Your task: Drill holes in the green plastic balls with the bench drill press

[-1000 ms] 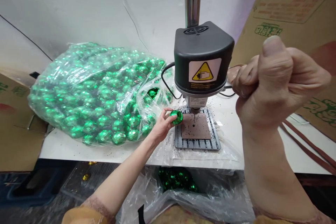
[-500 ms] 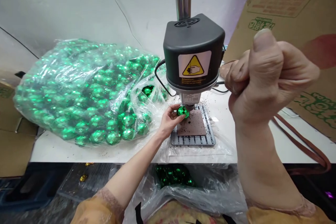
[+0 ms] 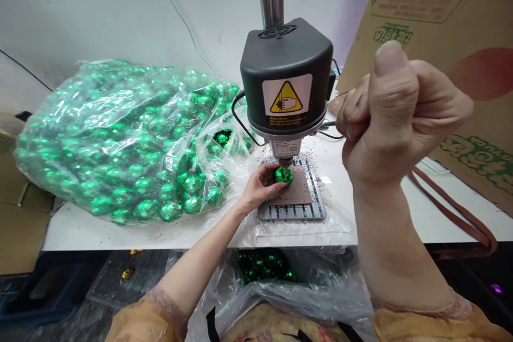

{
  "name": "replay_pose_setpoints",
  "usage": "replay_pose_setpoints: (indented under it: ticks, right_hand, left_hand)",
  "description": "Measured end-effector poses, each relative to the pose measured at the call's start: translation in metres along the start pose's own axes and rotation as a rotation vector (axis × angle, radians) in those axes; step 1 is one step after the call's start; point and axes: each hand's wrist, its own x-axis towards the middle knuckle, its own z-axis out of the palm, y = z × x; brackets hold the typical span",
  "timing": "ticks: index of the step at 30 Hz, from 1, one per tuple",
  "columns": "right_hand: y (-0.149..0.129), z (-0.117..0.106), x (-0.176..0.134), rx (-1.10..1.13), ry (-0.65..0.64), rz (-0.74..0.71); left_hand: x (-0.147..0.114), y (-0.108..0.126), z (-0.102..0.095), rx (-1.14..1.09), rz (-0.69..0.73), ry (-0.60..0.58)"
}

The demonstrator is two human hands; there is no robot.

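My left hand [image 3: 259,188] pinches a shiny green faceted ball [image 3: 284,175] between thumb and fingers. The ball is on the brown square pad [image 3: 298,195] of the machine's slotted base plate [image 3: 294,214], directly under the chuck [image 3: 286,161] of a black drill press [image 3: 286,64]. Whether the bit touches the ball is hidden. My right hand [image 3: 396,117] is closed in a raised fist at the machine's right side. A thin metal lever [image 3: 327,124] runs from the drill press into this fist; its grip end is covered by the fingers.
A large clear bag of green balls [image 3: 120,144] lies left on the white table [image 3: 92,230]. Below the table edge, more green balls [image 3: 266,266] sit in a plastic bag. A cardboard box [image 3: 425,37] stands right, near a brown strap [image 3: 457,214]. Dark shavings are scattered around the base.
My left hand has brought the green ball slightly right and down, centring it under the chuck above the pad. My right fist stays on the lever. The view has shifted a little.
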Motion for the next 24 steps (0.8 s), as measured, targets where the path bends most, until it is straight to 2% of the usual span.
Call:
replay_pose_setpoints:
  ticks: [8,15,24]
  right_hand:
    - [0.001,0.000,0.000,0.017,0.002,0.013]
    - [0.000,-0.002,-0.001,0.007,0.000,0.048]
    - [0.002,-0.007,-0.026,-0.106,0.100,-0.063]
  left_hand:
    - [-0.012,0.002,0.014,0.207,0.059,0.018]
    - [-0.013,-0.004,0.018,0.198,0.019,0.023]
    - [-0.014,-0.004,0.019,0.185,0.006,0.041]
